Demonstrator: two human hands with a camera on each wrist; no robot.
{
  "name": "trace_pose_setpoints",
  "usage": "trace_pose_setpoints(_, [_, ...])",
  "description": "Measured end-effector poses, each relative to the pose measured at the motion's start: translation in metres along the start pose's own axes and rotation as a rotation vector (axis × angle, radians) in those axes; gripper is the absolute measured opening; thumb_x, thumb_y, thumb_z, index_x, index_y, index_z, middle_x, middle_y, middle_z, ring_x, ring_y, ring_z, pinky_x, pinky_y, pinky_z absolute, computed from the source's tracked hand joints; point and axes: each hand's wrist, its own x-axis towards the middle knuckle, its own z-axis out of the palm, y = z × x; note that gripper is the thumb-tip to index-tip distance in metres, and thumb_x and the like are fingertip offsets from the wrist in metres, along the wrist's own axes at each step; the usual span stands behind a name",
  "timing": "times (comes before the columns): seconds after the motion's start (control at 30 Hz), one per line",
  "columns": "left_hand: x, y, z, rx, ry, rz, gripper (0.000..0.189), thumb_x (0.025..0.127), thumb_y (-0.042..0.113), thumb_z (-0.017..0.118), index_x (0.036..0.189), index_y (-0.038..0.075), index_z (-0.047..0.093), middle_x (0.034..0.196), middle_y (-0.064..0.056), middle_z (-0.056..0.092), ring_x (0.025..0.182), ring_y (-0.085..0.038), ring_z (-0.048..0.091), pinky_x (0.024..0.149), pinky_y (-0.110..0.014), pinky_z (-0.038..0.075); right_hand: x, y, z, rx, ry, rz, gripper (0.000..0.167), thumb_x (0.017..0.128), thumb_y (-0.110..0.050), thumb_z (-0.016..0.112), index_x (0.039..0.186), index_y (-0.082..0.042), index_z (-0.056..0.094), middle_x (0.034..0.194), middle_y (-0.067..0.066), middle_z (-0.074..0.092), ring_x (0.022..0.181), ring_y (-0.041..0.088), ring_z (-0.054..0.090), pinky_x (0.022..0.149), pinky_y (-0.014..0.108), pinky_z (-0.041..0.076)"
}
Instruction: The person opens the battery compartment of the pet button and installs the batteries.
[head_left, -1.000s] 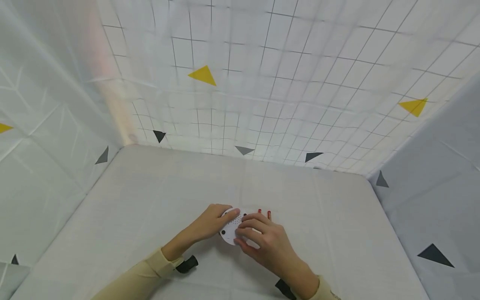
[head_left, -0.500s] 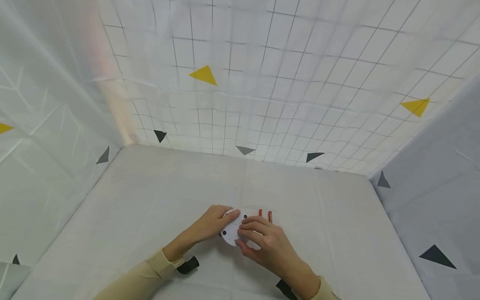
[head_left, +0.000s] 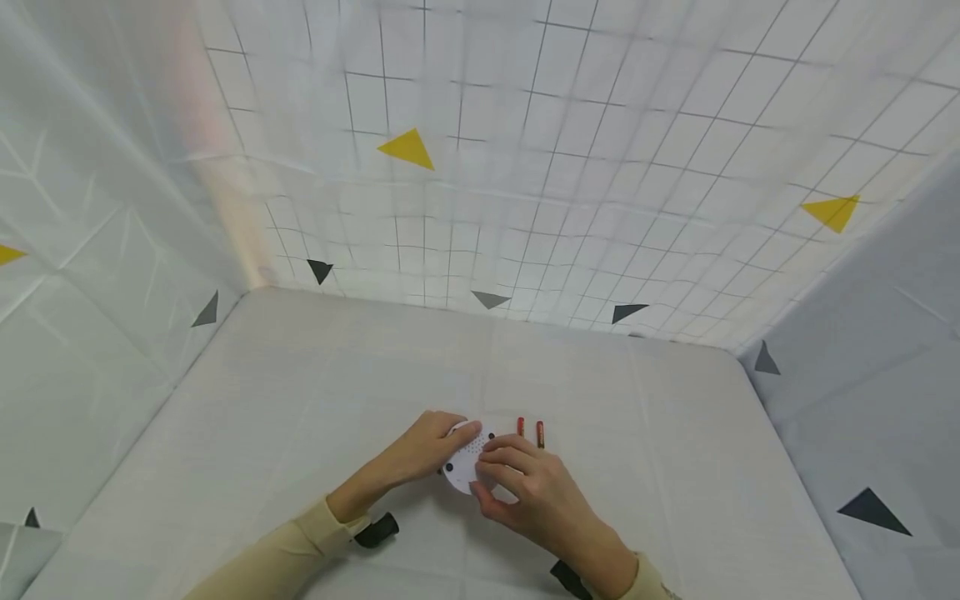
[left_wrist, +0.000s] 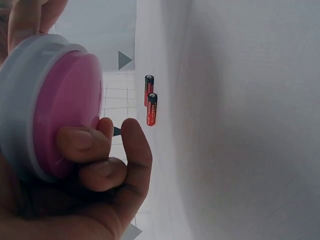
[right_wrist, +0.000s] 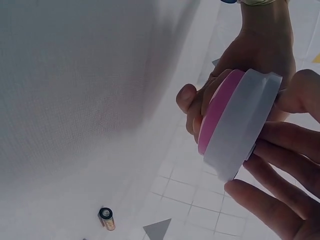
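A round device [head_left: 462, 468] has a flat white face with a patch of small holes and dark round feet. Its other side is a pink dome [left_wrist: 70, 105], seen in the left wrist view. My left hand [head_left: 423, 446] grips the device by its left side, thumb over the white face and fingers bent against the pink dome. Over the right part of that face is my right hand [head_left: 536, 487], its fingertips and thumb tip touching the white surface. Its palm stands away from the device in the right wrist view. What lies under those fingertips is hidden.
Two red and black batteries, a left one [head_left: 521, 426] and a right one [head_left: 540, 434], lie on the white-covered table [head_left: 337, 358] just beyond my right hand. White sheet walls with a grid and coloured triangles enclose the table at the back and sides.
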Motion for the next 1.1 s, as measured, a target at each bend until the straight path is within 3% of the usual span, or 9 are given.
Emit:
trace_pose_setpoints(0.27, [0.0001, -0.0002, 0.0004, -0.009, -0.007, 0.002, 0.042, 0.112, 0.040, 0.047, 0.096, 0.010, 0.073, 0.070, 0.007, 0.060, 0.061, -0.004, 0.051, 0.055, -0.022, 0.039, -0.0013, 0.0012, 0.0014, -0.007, 0.012, -0.030, 0.026, 0.072, -0.014, 0.093, 0.094, -0.011, 0.081, 0.094, -0.001, 0.078, 0.094, 0.017, 0.074, 0.080, 0.028, 0.062])
trace_pose_setpoints(0.53, [-0.0005, 0.0012, 0.0008, -0.002, -0.010, 0.016, 0.045, 0.112, 0.038, 0.048, 0.092, 0.006, 0.072, 0.071, 0.001, 0.060, 0.064, -0.005, 0.050, 0.059, -0.023, 0.040, -0.0015, 0.0030, 0.0007, 0.083, 0.052, -0.028, 0.006, 0.086, -0.012, 0.079, 0.091, -0.009, 0.079, 0.092, -0.001, 0.078, 0.091, 0.016, 0.075, 0.078, 0.027, 0.061])
trace_pose_setpoints(0.83, [0.0000, -0.0005, -0.0007, 0.001, 0.022, -0.012, 0.044, 0.112, 0.040, 0.047, 0.095, 0.011, 0.075, 0.072, 0.004, 0.062, 0.067, -0.006, 0.053, 0.062, -0.024, 0.041, -0.0022, 0.0027, 0.0005, 0.029, 0.002, 0.052, 0.031, 0.081, -0.029, 0.094, 0.104, -0.016, 0.079, 0.102, -0.004, 0.073, 0.096, 0.011, 0.071, 0.077, 0.024, 0.060])
trace_pose_setpoints(0.93, [0.0003, -0.0014, -0.0008, 0.003, 0.023, -0.011, 0.043, 0.112, 0.040, 0.047, 0.095, 0.012, 0.074, 0.071, 0.008, 0.060, 0.065, -0.005, 0.052, 0.060, -0.024, 0.040, -0.0018, 0.0038, 0.0002, 0.032, 0.002, 0.071, 0.032, 0.079, -0.029, 0.095, 0.105, -0.018, 0.080, 0.102, -0.006, 0.071, 0.095, 0.010, 0.070, 0.077, 0.024, 0.060])
trace_pose_setpoints(1.1, [0.0009, -0.0020, -0.0002, 0.007, 0.028, -0.013, 0.044, 0.112, 0.042, 0.047, 0.094, 0.011, 0.073, 0.071, 0.008, 0.060, 0.066, -0.006, 0.053, 0.061, -0.024, 0.040, -0.0005, 0.0057, -0.0021, 0.030, 0.009, 0.032, 0.029, 0.079, -0.027, 0.095, 0.103, -0.019, 0.082, 0.101, -0.006, 0.072, 0.095, 0.011, 0.070, 0.076, 0.025, 0.060])
